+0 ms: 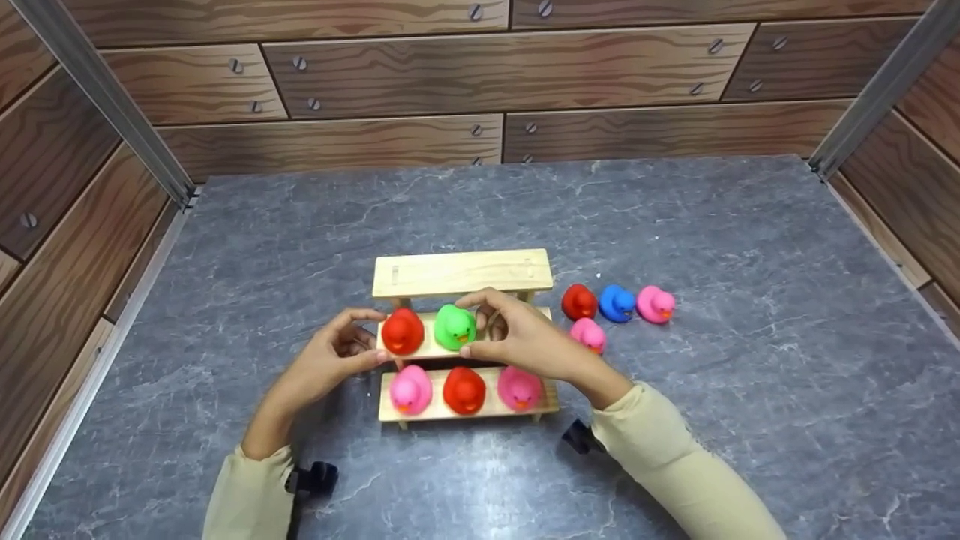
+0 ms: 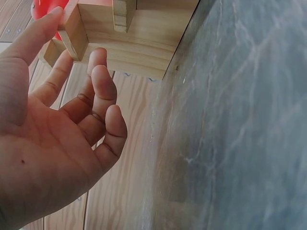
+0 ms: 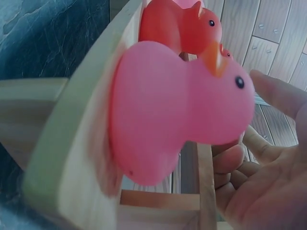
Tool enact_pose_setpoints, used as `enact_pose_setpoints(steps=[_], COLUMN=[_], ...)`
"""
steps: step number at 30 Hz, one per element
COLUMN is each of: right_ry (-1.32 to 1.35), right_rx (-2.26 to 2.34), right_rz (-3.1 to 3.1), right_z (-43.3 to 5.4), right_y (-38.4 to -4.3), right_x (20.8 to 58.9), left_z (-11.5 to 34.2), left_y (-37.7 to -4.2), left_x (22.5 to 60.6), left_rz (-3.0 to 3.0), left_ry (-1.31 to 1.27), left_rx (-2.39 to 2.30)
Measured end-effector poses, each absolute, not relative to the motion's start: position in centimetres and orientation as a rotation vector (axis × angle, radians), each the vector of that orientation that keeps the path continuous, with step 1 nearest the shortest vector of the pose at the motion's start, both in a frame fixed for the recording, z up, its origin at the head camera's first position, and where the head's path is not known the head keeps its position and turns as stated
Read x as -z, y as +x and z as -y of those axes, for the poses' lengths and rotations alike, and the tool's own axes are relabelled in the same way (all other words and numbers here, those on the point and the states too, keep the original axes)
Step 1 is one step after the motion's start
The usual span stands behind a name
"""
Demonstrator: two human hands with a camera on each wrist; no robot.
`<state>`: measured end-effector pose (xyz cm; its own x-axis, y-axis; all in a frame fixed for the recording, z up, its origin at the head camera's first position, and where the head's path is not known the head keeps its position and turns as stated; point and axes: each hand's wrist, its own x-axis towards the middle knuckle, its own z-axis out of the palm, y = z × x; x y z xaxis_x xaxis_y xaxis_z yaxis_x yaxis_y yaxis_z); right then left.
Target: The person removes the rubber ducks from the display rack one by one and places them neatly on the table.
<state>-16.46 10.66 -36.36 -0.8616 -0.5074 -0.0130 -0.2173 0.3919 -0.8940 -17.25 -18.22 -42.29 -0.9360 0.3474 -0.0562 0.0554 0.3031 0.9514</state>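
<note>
A three-step wooden stand (image 1: 462,273) is in front of me. On its middle step are a red rubber duck (image 1: 403,332) at the left and a green rubber duck (image 1: 454,328) beside it. My right hand (image 1: 529,339) pinches the green duck between thumb and forefinger; the pink duck (image 3: 153,105) hides it in the right wrist view. At the step's left end my left hand (image 1: 326,356) grips the wood by thumb and forefinger, close to the red duck. Its other fingers (image 2: 104,88) curl loosely. The bottom step carries pink, red (image 1: 464,391) and pink ducks.
Right of the stand, a red duck (image 1: 579,301), a blue duck (image 1: 617,303) and a pink duck (image 1: 656,304) form a row on the grey marbled table (image 1: 720,225). Another pink duck (image 1: 589,334) is partly behind my right wrist. Wood-patterned walls (image 1: 495,71) enclose the table.
</note>
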Motion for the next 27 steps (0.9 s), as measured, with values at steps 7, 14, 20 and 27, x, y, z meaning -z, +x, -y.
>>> enact_pose_setpoints(steps=[7, 14, 20, 27], right_ry=[-0.629, -0.6, -0.601, -0.599], right_rx=[1.454, 1.443, 1.417, 1.406], right_rz=[-2.378, -2.389, -2.408, -2.431], right_z=[-10.42, -10.22, -10.13, -9.97], right_y=[-16.54, -16.57, -16.56, -16.53], right_x=[36.42, 36.54, 36.57, 36.76], left_z=[18.27, 18.23, 18.19, 18.24], left_y=[-17.23, -17.29, -17.31, -17.26], left_x=[42.28, 42.28, 42.22, 42.21], left_rz=[-2.293, -2.286, -2.288, -2.295], left_ry=[0.369, 0.372, 0.365, 0.378], left_rx=[-1.699, -1.706, -1.706, -1.705])
